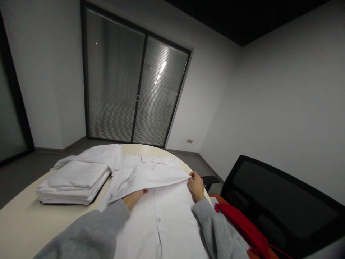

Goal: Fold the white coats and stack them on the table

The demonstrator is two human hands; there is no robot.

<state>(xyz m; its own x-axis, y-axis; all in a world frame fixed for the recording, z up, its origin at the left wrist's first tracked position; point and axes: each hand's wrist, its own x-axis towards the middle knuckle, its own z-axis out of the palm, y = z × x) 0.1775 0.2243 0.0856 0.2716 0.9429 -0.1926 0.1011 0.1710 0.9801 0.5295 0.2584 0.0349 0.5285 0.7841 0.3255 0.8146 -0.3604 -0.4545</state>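
A white button-front shirt lies spread on the table, its collar towards the far side and its button line running down the middle. One sleeve lies across the upper chest from left to right. At the right side, my right hand is closed, pinching the end of that sleeve between thumb and fingers. My left hand is at the sleeve's lower edge on the left, partly under the cloth. Only a fingertip shows past the edge, so whether it grips the fabric is hidden.
A stack of folded white cloth with a dark layer beneath stands left on the round cream table. The other sleeve drapes behind it, touching. A black mesh chair with red cloth on its seat stands close at right.
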